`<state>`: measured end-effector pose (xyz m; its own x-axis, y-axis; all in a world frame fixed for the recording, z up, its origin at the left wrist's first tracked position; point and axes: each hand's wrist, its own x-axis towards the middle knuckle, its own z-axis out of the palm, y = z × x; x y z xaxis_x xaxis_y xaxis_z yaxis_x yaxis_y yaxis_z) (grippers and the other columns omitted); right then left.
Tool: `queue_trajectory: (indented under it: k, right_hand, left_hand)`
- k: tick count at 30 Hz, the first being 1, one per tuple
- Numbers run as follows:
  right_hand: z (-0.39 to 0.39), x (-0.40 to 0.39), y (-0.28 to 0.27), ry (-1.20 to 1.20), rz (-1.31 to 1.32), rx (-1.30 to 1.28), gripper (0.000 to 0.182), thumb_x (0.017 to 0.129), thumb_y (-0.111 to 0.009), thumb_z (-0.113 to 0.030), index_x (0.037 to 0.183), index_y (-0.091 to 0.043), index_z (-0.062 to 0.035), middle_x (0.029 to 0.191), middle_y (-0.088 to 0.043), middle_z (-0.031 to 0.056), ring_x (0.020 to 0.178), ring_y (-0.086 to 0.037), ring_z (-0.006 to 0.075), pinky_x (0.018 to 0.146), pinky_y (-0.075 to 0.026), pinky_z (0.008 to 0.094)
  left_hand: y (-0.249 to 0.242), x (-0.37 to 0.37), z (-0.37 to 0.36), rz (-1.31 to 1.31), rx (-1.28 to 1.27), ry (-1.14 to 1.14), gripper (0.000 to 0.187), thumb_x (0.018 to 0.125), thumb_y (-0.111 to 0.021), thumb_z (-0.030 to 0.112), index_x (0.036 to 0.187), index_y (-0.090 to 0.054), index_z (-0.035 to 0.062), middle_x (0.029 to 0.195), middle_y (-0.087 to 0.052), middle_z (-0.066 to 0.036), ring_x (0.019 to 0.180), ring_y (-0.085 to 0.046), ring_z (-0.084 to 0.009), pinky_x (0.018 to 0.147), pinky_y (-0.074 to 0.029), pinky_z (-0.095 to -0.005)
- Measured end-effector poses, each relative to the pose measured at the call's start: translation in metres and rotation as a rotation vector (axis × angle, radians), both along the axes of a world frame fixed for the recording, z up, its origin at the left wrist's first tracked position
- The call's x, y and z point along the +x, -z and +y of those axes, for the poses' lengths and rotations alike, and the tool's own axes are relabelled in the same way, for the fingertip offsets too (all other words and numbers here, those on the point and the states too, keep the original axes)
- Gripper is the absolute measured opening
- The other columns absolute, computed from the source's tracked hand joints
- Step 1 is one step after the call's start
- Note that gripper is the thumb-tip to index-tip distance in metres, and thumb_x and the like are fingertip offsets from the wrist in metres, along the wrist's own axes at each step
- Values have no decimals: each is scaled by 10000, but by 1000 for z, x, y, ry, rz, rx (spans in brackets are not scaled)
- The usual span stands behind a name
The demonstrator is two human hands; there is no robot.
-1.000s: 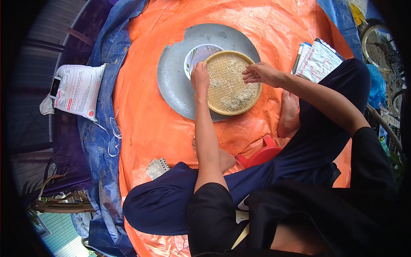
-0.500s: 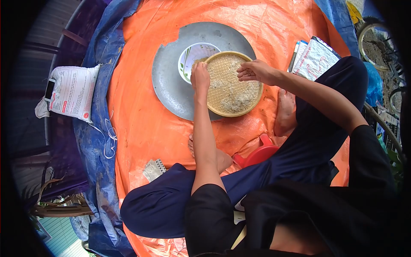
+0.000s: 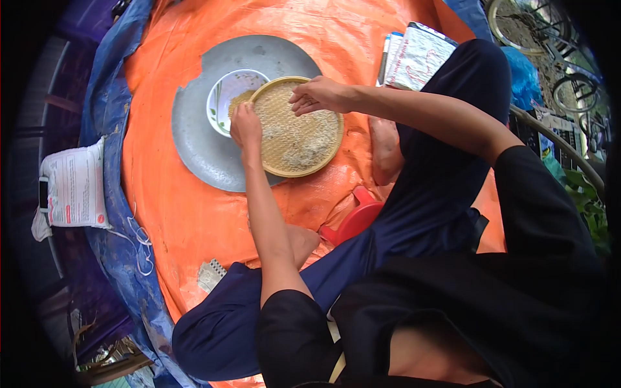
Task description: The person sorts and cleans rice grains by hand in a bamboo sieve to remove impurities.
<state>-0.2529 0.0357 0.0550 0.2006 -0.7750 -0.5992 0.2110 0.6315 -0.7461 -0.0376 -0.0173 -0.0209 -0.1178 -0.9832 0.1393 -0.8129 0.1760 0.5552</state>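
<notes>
A round woven bamboo tray (image 3: 278,123) with a raised rim holds pale grain, thinly spread. A greyer heap of grain (image 3: 307,150) lies at its near right side. My left hand (image 3: 246,126) is closed on the tray's left rim. My right hand (image 3: 318,96) hovers over its upper right part, fingers stretched out and slightly bent. Partly under the tray's left edge stands a white bowl (image 3: 223,97) with a green leaf pattern, with tan grain inside. Both sit over a large round grey metal tray (image 3: 200,152).
An orange tarp (image 3: 155,194) covers the ground, edged by a blue tarp (image 3: 107,129). A red plastic stool (image 3: 356,216) stands between my legs. Folded printed sacks (image 3: 417,58) lie at the upper right, a filled white sack (image 3: 74,187) at the left, a spiral notepad (image 3: 210,275) near my knee.
The whole view has shifted, so the scene sits further left. My right hand has moved slightly toward the woven tray's far rim. My left hand keeps its hold.
</notes>
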Motion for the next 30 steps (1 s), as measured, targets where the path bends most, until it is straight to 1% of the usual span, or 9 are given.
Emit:
queue_trajectory:
  k: [6, 9, 10, 14, 17, 20, 23, 26, 30]
  right_hand:
    - [1, -2, -1, 15, 27, -18, 384, 946, -491, -199, 1086, -534, 157, 1000, -624, 231, 920, -660, 277, 849, -568, 320]
    - [3, -3, -3, 6, 28, -23, 391, 947, -482, -187, 1111, -523, 166, 1032, -615, 241, 948, -655, 278, 863, -564, 316]
    - [3, -3, -3, 6, 25, -24, 394, 948, -481, -186, 1119, -519, 167, 1041, -612, 242, 951, -654, 279, 865, -563, 314]
    - [2, -2, -5, 11, 13, -12, 391, 950, -476, -180, 1128, -507, 167, 1070, -597, 246, 960, -651, 284, 867, -562, 316]
    - [2, -2, -4, 8, 3, -6, 386, 953, -471, -182, 1123, -502, 163, 1069, -594, 244, 960, -650, 290, 865, -564, 323]
    - [1, -3, -2, 30, -15, 16, 376, 954, -470, -180, 1112, -505, 159, 1060, -595, 243, 955, -652, 294, 861, -566, 330]
    - [0, -5, 2, 57, -20, 40, 381, 956, -468, -182, 1119, -498, 161, 1060, -594, 245, 953, -653, 299, 858, -567, 333]
    - [2, -7, 3, 58, -15, 48, 366, 955, -473, -176, 1104, -500, 157, 1051, -596, 243, 947, -653, 301, 853, -569, 340]
    - [2, -6, 2, 78, -29, 51, 341, 950, -483, -168, 1074, -507, 149, 1027, -604, 237, 942, -653, 300, 846, -573, 346]
  left_hand:
    - [-3, 3, -1, 40, 23, -6, 273, 931, -514, 263, 985, -648, 31, 971, -661, -172, 897, -613, -376, 758, -461, -456]
    - [0, 10, -5, 76, -56, 1, 291, 933, -519, 274, 990, -658, 25, 944, -670, -184, 871, -627, -379, 751, -468, -437]
    - [1, 13, -6, 90, -87, -17, 299, 931, -521, 284, 995, -664, 30, 957, -674, -179, 867, -633, -370, 753, -470, -433]
    - [-4, 17, -7, 57, -24, -36, 294, 924, -528, 284, 974, -663, 28, 944, -674, -152, 861, -631, -355, 763, -471, -439]
    - [-7, 15, -7, 21, -52, -59, 239, 903, -563, 252, 961, -671, 47, 924, -665, -128, 853, -625, -335, 769, -477, -424]
    - [-8, 11, -8, -76, -567, -42, 190, 860, -624, 222, 975, -683, 83, 902, -650, -116, 883, -612, -307, 781, -477, -405]
    - [-21, 1, -8, -132, -618, 80, 171, 822, -664, 167, 976, -682, 97, 888, -625, -87, 900, -593, -268, 783, -479, -379]
    - [-17, -11, -11, -53, -360, 298, 138, 814, -673, 146, 936, -687, 82, 883, -636, -58, 890, -596, -251, 785, -483, -370]
    - [-3, -27, -12, -67, -289, 443, 137, 804, -683, 131, 928, -700, 76, 897, -636, -56, 883, -597, -245, 776, -485, -369]
